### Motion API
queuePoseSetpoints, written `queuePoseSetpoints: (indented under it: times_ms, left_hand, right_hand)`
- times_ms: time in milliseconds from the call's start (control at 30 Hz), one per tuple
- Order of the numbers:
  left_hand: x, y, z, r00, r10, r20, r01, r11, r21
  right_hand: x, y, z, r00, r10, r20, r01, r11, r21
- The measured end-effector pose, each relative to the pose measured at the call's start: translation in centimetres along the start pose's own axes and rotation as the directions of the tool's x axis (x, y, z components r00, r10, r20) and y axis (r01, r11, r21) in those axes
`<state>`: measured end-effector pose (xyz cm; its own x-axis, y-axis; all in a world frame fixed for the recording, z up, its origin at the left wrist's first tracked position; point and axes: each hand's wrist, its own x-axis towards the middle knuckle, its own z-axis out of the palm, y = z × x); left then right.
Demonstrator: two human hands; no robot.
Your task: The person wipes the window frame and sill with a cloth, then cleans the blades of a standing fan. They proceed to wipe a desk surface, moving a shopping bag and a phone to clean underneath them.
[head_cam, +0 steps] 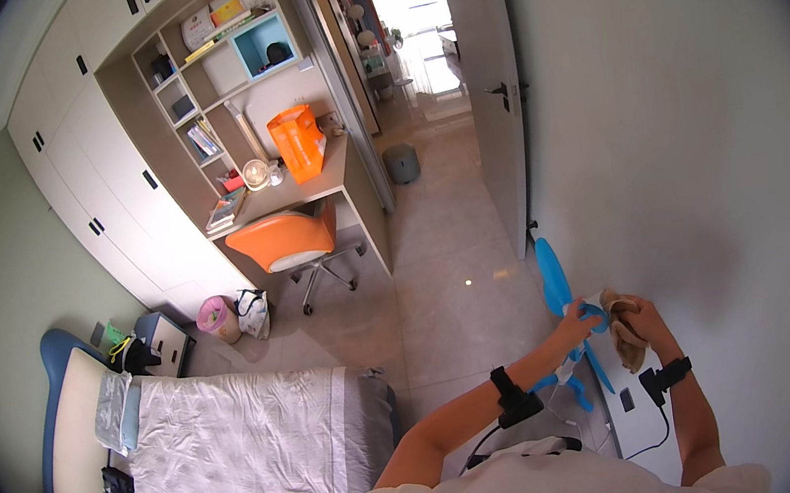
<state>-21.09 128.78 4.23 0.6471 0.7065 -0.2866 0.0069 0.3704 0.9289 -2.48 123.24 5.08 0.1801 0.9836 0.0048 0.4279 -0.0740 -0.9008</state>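
Note:
A blue-bladed electric fan without a guard stands beside the wall, low in front of me on the right. My left hand grips it at the hub, fingers curled around a round blue part. One blade points up and away; another blade slants down towards me. Crumpled brown cloth hangs from my right hand, close to the hub. Whether the cloth touches the fan, I cannot tell. Blue feet show under the fan, partly hidden by my left forearm.
A white cable runs by the fan towards the wall socket. The open door stands beyond the fan. To the left are a bed, an orange swivel chair and a desk. Black bands with cables circle both forearms.

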Motion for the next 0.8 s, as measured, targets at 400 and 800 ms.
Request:
queuePoseSetpoints:
  times_ms: [400, 800]
  left_hand:
    - [1.4, -1.8, -0.4, 0.983, -0.179, -0.051, 0.141, 0.896, -0.422]
    - [0.6, -1.5, 0.6, 0.982, -0.184, -0.045, 0.145, 0.886, -0.441]
  right_hand:
    - [-0.3, 1.2, 2.4, 0.992, 0.056, 0.116, -0.065, 0.995, 0.071]
    - [-1.9, -2.3, 0.7, 0.972, -0.007, 0.233, 0.014, 1.000, -0.028]
